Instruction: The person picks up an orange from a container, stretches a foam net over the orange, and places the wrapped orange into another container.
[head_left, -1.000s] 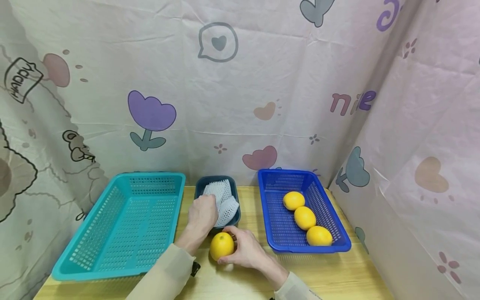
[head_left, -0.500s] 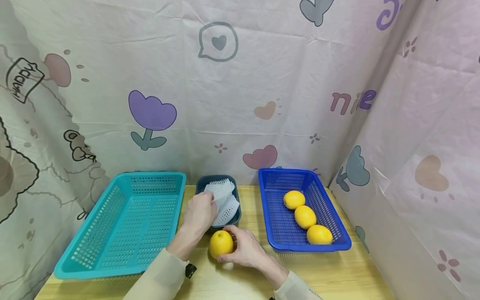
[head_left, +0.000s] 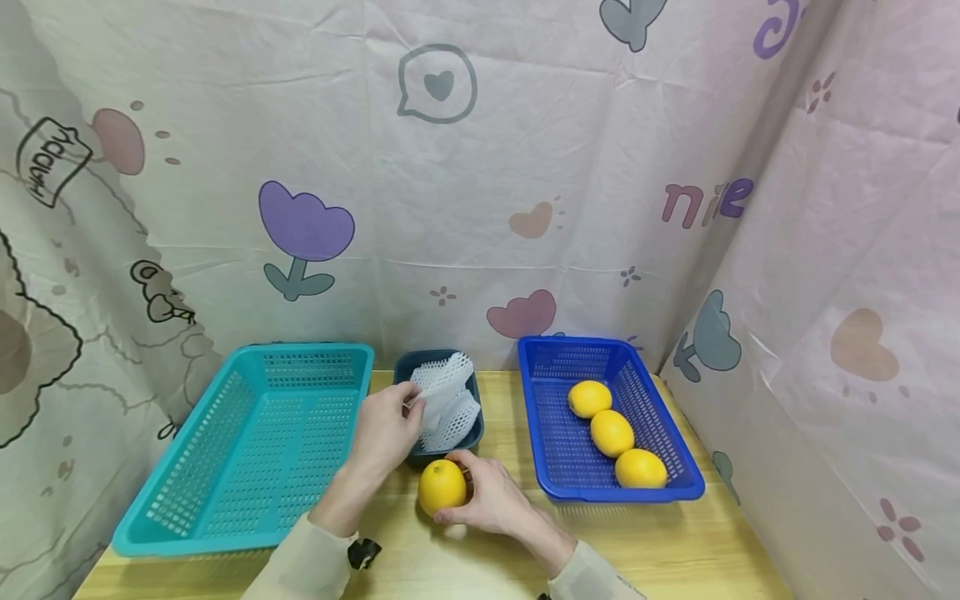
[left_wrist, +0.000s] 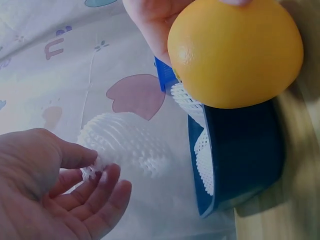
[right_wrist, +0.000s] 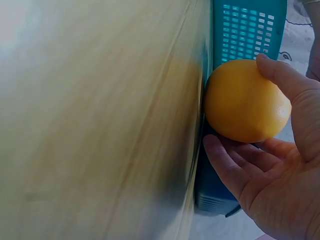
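Observation:
My left hand (head_left: 386, 427) pinches one end of a white foam fruit net (head_left: 448, 375) between thumb and fingers. In the left wrist view this net (left_wrist: 125, 140) sticks out from the fingertips, beside the small dark blue box (left_wrist: 245, 155). More white netting (head_left: 454, 423) lies inside the box. My right hand (head_left: 491, 497) holds a yellow-orange orange (head_left: 441, 487) in front of the box, thumb on the near side and fingers on the far side. In the right wrist view the orange (right_wrist: 245, 102) sits between thumb and curved fingers, close over the wooden table (right_wrist: 110, 110).
A large teal basket (head_left: 277, 450) stands at the left, with nothing seen inside. At the right is a blue basket (head_left: 551, 442) holding several yellow-orange fruits (head_left: 611, 433). A printed cloth (head_left: 450, 192) hangs behind the wooden table and along its sides.
My left hand has drawn back a little toward the left, pulling up the foam net, whose far end has risen. My right hand and the orange have hardly moved.

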